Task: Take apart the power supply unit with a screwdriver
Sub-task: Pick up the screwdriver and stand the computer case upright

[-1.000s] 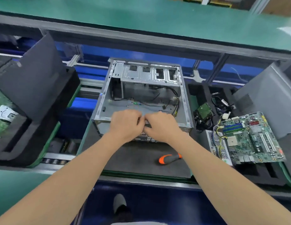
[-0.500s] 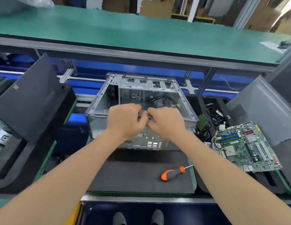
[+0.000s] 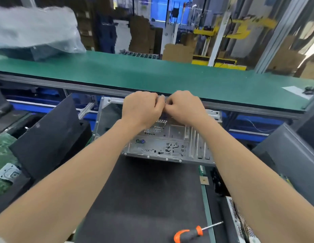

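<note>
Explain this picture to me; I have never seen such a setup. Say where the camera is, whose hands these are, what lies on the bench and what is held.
There is no machine here. A person works bare-handed, and the single camera sits on their head, looking forward and down. The left hand and right hand both grip the upper edge of a metal computer case, which stands on a black mat with its port panel facing the camera. An orange-and-black screwdriver lies on the mat, unheld. Black foam sits to the left, and a green shelf runs above.
</note>
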`<state>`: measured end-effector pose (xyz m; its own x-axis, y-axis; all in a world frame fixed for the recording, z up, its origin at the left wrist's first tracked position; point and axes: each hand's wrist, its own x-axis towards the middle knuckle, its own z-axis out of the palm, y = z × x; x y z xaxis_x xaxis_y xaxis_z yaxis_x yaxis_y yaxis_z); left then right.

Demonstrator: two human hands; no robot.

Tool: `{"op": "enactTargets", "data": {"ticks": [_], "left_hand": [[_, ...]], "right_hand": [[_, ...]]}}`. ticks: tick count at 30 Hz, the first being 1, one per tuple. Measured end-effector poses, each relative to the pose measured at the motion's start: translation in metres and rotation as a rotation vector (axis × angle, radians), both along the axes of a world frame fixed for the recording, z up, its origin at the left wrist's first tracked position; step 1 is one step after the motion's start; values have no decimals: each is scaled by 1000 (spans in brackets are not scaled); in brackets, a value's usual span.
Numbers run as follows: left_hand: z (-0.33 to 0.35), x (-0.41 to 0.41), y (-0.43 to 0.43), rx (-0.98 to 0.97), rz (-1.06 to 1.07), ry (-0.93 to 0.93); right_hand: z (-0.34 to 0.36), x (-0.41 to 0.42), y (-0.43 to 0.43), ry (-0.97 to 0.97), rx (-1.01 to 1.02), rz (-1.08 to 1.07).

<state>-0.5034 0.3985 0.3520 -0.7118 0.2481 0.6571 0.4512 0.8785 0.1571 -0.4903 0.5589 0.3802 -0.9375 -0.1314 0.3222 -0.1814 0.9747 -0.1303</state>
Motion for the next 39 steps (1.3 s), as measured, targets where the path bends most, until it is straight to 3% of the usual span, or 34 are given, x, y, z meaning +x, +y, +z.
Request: {"op": "enactTargets", "data": {"ticks": [5, 12, 17, 22, 26, 30, 33, 39], "left_hand": [[11, -29, 4, 54, -88, -81], [7, -70, 3, -40, -47, -96], [13, -106, 8, -114, -50, -257], [14, -134, 12, -161, 6, -465], [1, -132, 24, -153, 158, -370], [-10, -124, 35, -150, 302, -144], [-14, -129, 31, -111, 259, -50], [-7, -153, 15, -87, 130, -153]], "right_hand": [[15, -40, 10, 65, -54, -8], [20, -99, 13, 127, -42, -115], [9, -133, 17, 149, 2, -41], [7, -158, 41, -30, 39, -61], [13, -169, 68, -264, 100, -173], [16, -167, 80, -304, 87, -219], [21, -163, 86, -304, 119, -175], [29, -138, 110, -244, 245, -127]]}}
